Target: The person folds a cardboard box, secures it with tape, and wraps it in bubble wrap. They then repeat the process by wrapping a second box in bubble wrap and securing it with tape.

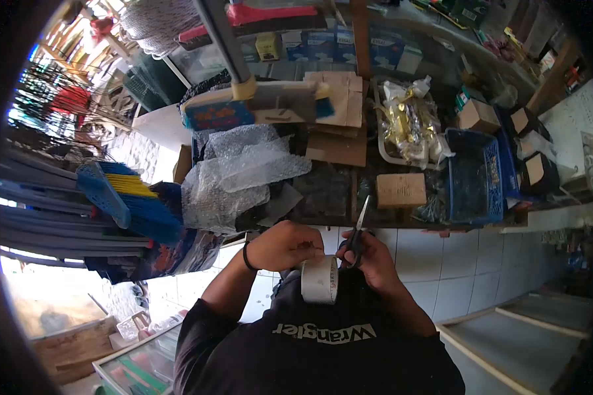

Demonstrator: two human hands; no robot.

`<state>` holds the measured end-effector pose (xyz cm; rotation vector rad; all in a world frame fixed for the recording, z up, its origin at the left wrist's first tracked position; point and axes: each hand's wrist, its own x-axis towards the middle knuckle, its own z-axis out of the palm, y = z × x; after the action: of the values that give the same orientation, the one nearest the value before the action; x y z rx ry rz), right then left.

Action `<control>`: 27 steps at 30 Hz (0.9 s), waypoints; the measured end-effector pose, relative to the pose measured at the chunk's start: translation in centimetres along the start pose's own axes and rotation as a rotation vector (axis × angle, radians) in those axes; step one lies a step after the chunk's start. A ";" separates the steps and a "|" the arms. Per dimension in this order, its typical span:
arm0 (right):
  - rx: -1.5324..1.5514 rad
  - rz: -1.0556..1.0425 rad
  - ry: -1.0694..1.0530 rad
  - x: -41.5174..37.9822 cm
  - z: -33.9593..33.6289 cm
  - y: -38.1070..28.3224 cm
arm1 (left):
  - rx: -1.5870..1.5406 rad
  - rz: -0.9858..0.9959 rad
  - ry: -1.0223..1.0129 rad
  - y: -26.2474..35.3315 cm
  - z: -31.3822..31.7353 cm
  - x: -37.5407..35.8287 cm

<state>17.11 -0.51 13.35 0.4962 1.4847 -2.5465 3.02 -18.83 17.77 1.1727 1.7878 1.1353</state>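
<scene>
My left hand [285,246], with a dark band at its wrist, is closed at the upper edge of a wide roll of tape [318,282]. The roll is whitish with some print on its right rim and hangs in front of my dark shirt. Scissors [354,241] with black handles are in my right hand [374,261], their blades together and pointing up and away from me. The right fingers wrap the handles close to the roll's upper right edge. My fingers partly hide both the roll's top and the handles.
Ahead on a low counter lie bubble wrap [244,164], flattened cardboard [336,141], a small carton [402,191], a tub of plastic-bagged gold-coloured parts [408,122] and a blue basket [449,178]. A blue-and-yellow broom head [128,194] juts in from the left. Overhead hangs another brush [257,105].
</scene>
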 end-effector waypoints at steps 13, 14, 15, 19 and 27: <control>-0.151 0.020 -0.238 0.3 -14.2 -8.4 | -0.040 -0.106 0.210 2.7 5.7 11.8; -0.172 0.056 -0.245 0.0 -14.8 -8.7 | -0.048 -0.109 0.229 3.0 6.0 12.3; -0.192 0.090 -0.252 -0.3 -15.3 -9.1 | -0.053 -0.111 0.246 3.5 6.1 12.8; -0.311 0.017 -0.323 -0.5 -15.6 -9.9 | -0.021 -0.117 0.261 4.1 6.1 14.3; -0.446 0.010 -0.271 -1.1 -13.8 -11.1 | -0.097 -0.102 0.209 2.8 5.0 15.4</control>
<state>17.70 16.97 16.56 0.0891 1.8495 -2.0711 3.08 -2.38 17.18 0.9238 1.9015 1.3079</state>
